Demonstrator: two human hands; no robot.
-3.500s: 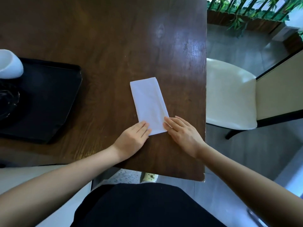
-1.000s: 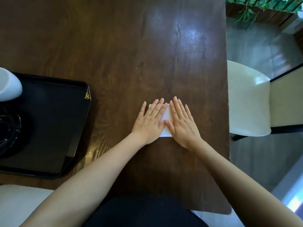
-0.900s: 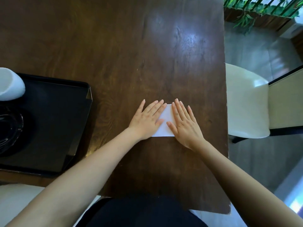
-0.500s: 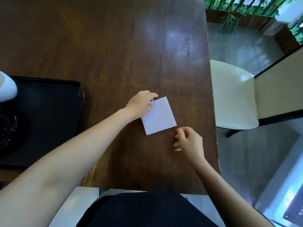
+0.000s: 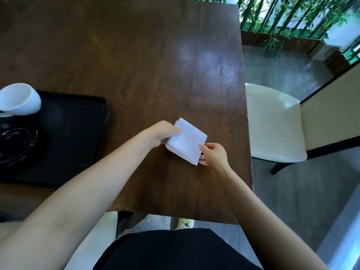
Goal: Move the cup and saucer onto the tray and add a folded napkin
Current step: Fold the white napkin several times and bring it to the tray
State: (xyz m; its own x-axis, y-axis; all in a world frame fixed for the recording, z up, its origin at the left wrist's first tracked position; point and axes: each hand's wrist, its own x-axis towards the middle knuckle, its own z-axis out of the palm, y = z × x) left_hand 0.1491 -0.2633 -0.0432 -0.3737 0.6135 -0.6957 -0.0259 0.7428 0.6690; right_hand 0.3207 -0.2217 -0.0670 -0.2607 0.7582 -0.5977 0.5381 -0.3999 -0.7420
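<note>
A white napkin [image 5: 186, 141], folded into a small square, is lifted a little above the dark wooden table [image 5: 148, 55]. My left hand [image 5: 162, 132] pinches its left edge and my right hand [image 5: 214, 154] pinches its near right corner. At the left, a black tray [image 5: 78, 133] lies on the table. On the tray stand a white cup [image 5: 18, 99] and, nearer to me, a dark glass saucer [image 5: 15, 145], both cut off by the frame's left edge.
A cream chair [image 5: 272, 123] stands right of the table's edge. Another pale chair seat [image 5: 93, 242] shows below the near edge, beside my dark lap. Green plants behind bars fill the far right.
The napkin went from a long strip to a small square, pressed flat by both hands. It has since been picked up off the table, held by both hands.
</note>
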